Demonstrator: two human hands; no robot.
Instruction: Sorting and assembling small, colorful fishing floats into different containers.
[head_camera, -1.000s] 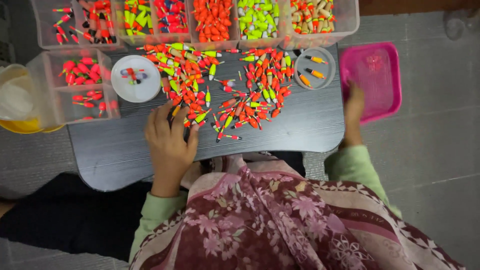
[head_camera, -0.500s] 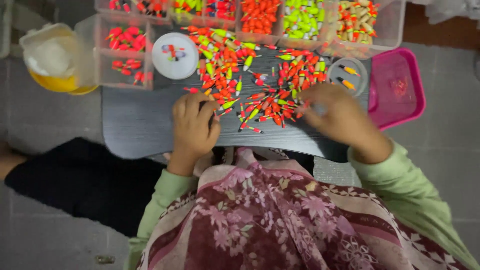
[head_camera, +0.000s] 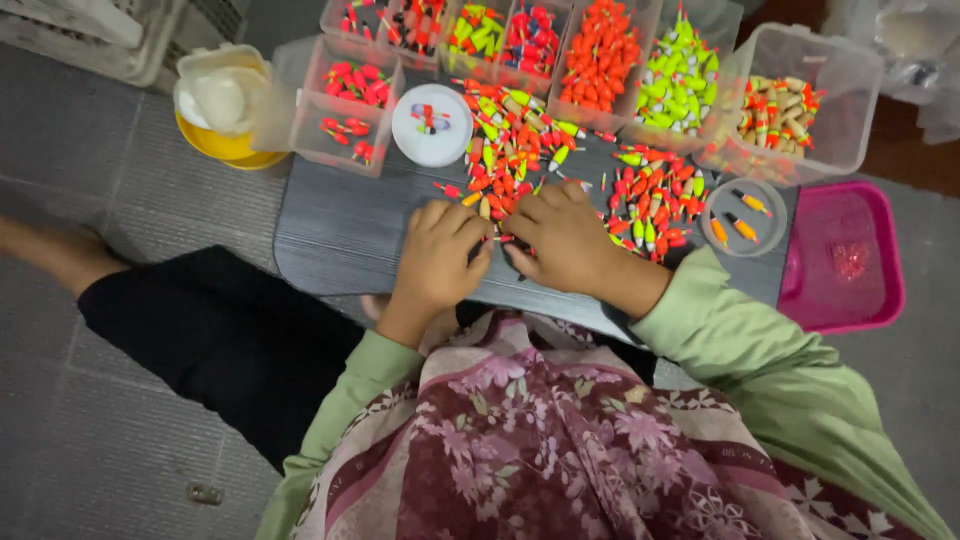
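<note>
Nearest, the left hand (head_camera: 437, 255) and right hand (head_camera: 567, 238) are laid side by side on the grey tabletop (head_camera: 340, 225), fingers curled over the near edge of a heap of small floats (head_camera: 520, 160); whether anything is pinched cannot be told. Beyond, clear boxes (head_camera: 600, 55) of sorted floats are lined up.

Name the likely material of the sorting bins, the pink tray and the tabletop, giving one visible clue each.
Sorting bins: probably clear plastic; the contents show through the walls.
Pink tray: likely opaque moulded plastic, with a smooth, slightly glossy rim.
Tabletop: dark grey with fine grain lines, perhaps laminate or painted wood; cannot tell which.
</note>
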